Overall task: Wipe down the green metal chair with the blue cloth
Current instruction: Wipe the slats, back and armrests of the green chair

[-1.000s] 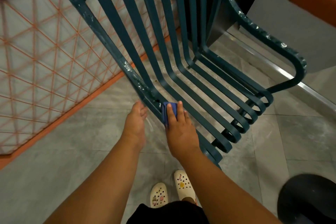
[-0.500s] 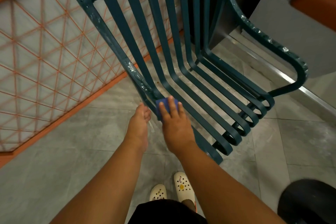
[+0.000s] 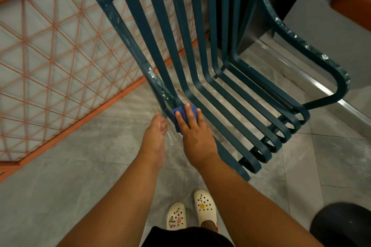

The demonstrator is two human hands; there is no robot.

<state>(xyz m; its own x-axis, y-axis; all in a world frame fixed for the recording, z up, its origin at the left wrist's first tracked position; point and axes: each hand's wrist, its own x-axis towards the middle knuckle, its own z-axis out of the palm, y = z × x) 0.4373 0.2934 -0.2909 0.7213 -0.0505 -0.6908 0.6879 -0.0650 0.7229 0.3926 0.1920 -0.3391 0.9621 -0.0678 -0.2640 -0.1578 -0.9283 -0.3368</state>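
The green metal chair (image 3: 202, 78) fills the upper middle, its slatted back and seat seen from above, with white flecks on the frame. My right hand (image 3: 195, 133) presses the folded blue cloth (image 3: 180, 113) flat onto the chair's left side rail, where back meets seat. Most of the cloth is hidden under my fingers. My left hand (image 3: 155, 136) hovers just left of that rail, fingers loosely apart, holding nothing; its fingertips are close to the frame.
An orange lattice railing (image 3: 52, 62) runs along the left. A grey wall with a metal strip (image 3: 313, 82) stands right of the chair. A dark round object (image 3: 345, 224) sits bottom right. My feet in white clogs (image 3: 190, 212) stand on the grey tiled floor.
My right hand has slid the cloth up the left side rail toward the backrest. My left hand stayed beside the rail.
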